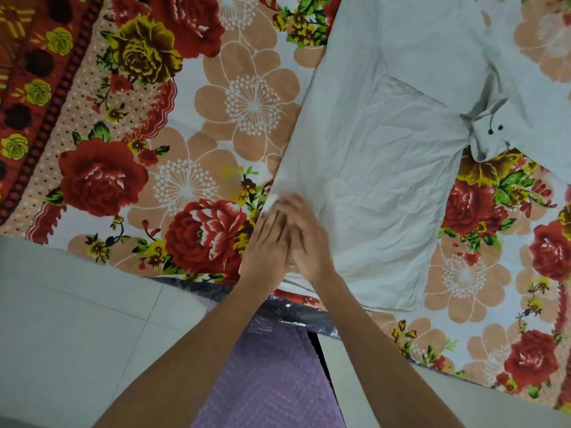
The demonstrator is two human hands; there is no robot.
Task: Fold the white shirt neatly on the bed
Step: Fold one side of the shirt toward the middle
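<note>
Soft, even indoor light, kinda dim with a cool cast, barely any shadows. Left grip (266, 242) and right grip (306, 237) look a bit motion-smeared. Floral bedsheet (216, 97) bows toward the frame edges, wide lens. Tiny glints on the plastic wrap (296, 313).

A home, prob. a bedroom. The bed (197, 168) filled most of the view, covered w/ a household floral bedsheet (253, 100): red roses, peach blooms, and a red patterned border (37, 72) at the left. Shiny plastic wrap (296, 310) showed on the mattress edge below the sheet. Plain pale floor tiles (77, 319) w/ thin grout lines ran beside it. A white shirt (370, 180) lay spread on the sheet, and a person in a purple patterned garment (272, 381) stood at the bed's edge.
</note>
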